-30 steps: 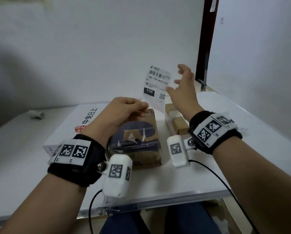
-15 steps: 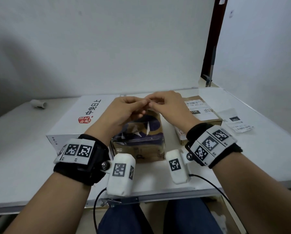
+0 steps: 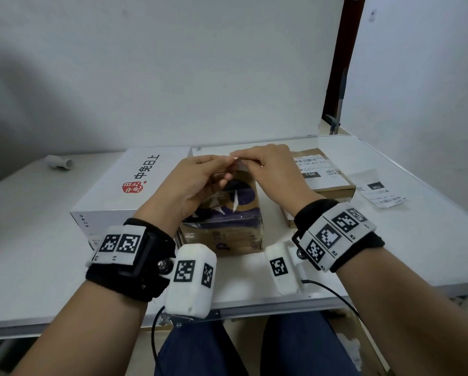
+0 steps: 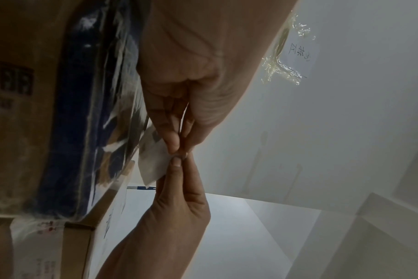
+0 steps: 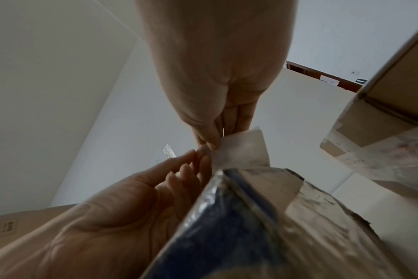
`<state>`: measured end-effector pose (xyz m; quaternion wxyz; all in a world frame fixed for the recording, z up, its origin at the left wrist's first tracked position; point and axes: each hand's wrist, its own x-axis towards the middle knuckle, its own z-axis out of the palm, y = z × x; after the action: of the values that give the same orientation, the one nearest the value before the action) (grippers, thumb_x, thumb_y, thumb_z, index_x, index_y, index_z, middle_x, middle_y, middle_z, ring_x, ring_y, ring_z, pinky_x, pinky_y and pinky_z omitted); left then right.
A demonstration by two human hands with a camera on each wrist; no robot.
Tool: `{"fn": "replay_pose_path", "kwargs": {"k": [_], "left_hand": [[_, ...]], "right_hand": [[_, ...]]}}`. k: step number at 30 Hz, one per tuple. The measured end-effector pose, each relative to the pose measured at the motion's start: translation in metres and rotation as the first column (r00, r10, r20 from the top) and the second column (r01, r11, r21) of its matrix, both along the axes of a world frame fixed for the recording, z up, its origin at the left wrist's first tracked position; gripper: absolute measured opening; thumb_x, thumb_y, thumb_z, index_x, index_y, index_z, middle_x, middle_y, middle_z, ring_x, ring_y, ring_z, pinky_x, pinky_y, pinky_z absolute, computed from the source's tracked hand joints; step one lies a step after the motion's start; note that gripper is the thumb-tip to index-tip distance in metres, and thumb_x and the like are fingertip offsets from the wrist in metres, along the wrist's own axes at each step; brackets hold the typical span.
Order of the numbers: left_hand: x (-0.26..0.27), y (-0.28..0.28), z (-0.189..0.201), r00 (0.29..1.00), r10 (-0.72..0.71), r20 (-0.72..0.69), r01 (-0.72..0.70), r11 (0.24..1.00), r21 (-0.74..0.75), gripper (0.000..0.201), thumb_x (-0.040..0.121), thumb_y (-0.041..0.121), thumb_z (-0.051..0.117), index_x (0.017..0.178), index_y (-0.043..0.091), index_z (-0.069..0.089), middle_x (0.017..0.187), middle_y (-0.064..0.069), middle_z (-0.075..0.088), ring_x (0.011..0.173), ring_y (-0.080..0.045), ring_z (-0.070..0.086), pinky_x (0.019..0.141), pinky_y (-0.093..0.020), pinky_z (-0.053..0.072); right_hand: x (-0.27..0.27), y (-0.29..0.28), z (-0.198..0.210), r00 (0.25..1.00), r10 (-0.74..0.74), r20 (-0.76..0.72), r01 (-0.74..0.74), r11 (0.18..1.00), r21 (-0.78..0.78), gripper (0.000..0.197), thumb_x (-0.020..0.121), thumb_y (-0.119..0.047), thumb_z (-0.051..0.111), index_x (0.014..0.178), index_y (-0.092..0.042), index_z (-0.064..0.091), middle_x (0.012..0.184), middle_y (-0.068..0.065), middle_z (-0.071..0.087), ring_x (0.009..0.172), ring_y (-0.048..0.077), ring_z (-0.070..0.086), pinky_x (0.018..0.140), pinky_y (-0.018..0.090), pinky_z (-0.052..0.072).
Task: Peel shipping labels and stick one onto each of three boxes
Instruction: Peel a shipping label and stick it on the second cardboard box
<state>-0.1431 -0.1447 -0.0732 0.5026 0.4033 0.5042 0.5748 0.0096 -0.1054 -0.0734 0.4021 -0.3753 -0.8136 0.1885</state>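
White paper shipping label [image 5: 239,151] pinched at one edge by left hand [image 3: 197,183] and right hand [image 3: 273,172] fingertips, above blue-wrapped cardboard box [image 3: 227,221]; label print hidden.

The head view looks forward and down over the white table [image 3: 37,240], hands mid-frame. Each wrist view looks up from close below its own palm toward the ceiling; both share the pinched white paper label [image 4: 153,160] and purple-printed brown cardboard box [image 5: 263,226].
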Motion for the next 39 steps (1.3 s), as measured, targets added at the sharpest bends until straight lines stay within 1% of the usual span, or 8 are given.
{"fn": "replay_pose_path", "kwargs": {"k": [9,14,19,26,31,34,36,39], "left_hand": [[0.001,-0.003,-0.001,1.000,-0.002,0.027,0.001,1.000,0.014,0.020,0.087,0.011,0.067,0.101,-0.003,0.070,0.087,-0.010,0.071,0.061,-0.009,0.060,0.055,-0.015,0.051],[-0.003,-0.005,-0.002,0.999,-0.034,-0.016,0.035,0.999,0.034,0.014,0.088,0.012,0.065,0.092,0.000,0.071,0.078,-0.006,0.070,0.061,-0.009,0.057,0.055,-0.015,0.051],[-0.001,-0.008,0.001,0.995,-0.045,-0.089,0.049,0.998,0.048,0.013,0.088,0.012,0.066,0.091,0.001,0.072,0.076,-0.003,0.072,0.059,-0.008,0.057,0.059,-0.015,0.053],[0.003,-0.008,0.002,0.995,-0.025,-0.097,0.028,0.999,0.028,0.008,0.085,0.010,0.069,0.090,0.006,0.074,0.088,-0.008,0.074,0.058,-0.007,0.059,0.059,-0.017,0.053],[0.005,-0.009,0.003,0.998,-0.010,-0.068,0.011,1.000,0.018,0.015,0.086,0.014,0.068,0.095,0.003,0.073,0.088,-0.007,0.075,0.057,-0.007,0.058,0.058,-0.017,0.053],[0.004,-0.010,0.003,0.999,-0.016,-0.051,0.016,1.000,0.003,0.025,0.086,0.018,0.068,0.102,-0.002,0.072,0.087,-0.007,0.074,0.059,-0.008,0.059,0.058,-0.017,0.054],[0.005,-0.011,0.003,0.999,-0.010,-0.046,0.010,1.000,-0.001,0.023,0.087,0.015,0.068,0.102,-0.001,0.071,0.085,-0.007,0.074,0.058,-0.008,0.059,0.057,-0.016,0.054],[0.005,-0.012,0.004,0.999,-0.009,-0.048,0.009,1.000,0.001,0.019,0.087,0.012,0.067,0.100,-0.001,0.071,0.083,-0.006,0.075,0.056,-0.007,0.059,0.056,-0.015,0.053]], "right_hand": [[-0.001,-0.003,-0.001,1.000,0.011,-0.016,-0.011,1.000,-0.019,0.027,0.093,-0.011,0.055,0.114,-0.017,0.071,0.108,0.000,0.074,0.104,0.012,0.066,0.098,0.029,0.049],[0.005,-0.001,0.002,0.988,0.028,-0.149,-0.047,0.991,-0.126,0.019,0.085,-0.020,0.068,0.103,-0.020,0.073,0.096,-0.008,0.074,0.091,-0.001,0.066,0.085,0.009,0.049],[0.008,0.002,0.002,0.986,0.011,-0.166,-0.031,0.993,-0.117,0.010,0.084,-0.021,0.069,0.089,-0.020,0.077,0.084,-0.008,0.075,0.084,0.001,0.068,0.083,0.018,0.053],[0.008,-0.002,-0.003,0.980,0.012,-0.201,-0.037,0.992,-0.121,0.011,0.086,-0.014,0.067,0.092,-0.014,0.077,0.086,-0.005,0.074,0.085,0.004,0.068,0.079,0.010,0.051],[0.006,-0.005,0.000,0.991,-0.022,-0.128,0.016,0.999,-0.046,0.013,0.087,-0.015,0.065,0.093,-0.017,0.076,0.088,-0.005,0.074,0.084,0.003,0.066,0.077,0.006,0.048],[0.006,-0.007,0.002,0.998,-0.031,-0.062,0.032,0.999,0.008,0.015,0.089,-0.016,0.063,0.098,-0.017,0.074,0.091,-0.004,0.074,0.084,0.006,0.066,0.078,0.012,0.050],[0.006,-0.009,0.003,0.999,-0.035,-0.025,0.036,0.999,0.033,0.015,0.089,-0.017,0.062,0.099,-0.017,0.074,0.092,-0.003,0.073,0.084,0.008,0.066,0.079,0.016,0.051],[0.005,-0.010,0.004,0.999,-0.032,-0.006,0.032,0.998,0.047,0.014,0.090,-0.018,0.062,0.098,-0.017,0.073,0.092,-0.004,0.073,0.083,0.008,0.065,0.076,0.013,0.048]]}}
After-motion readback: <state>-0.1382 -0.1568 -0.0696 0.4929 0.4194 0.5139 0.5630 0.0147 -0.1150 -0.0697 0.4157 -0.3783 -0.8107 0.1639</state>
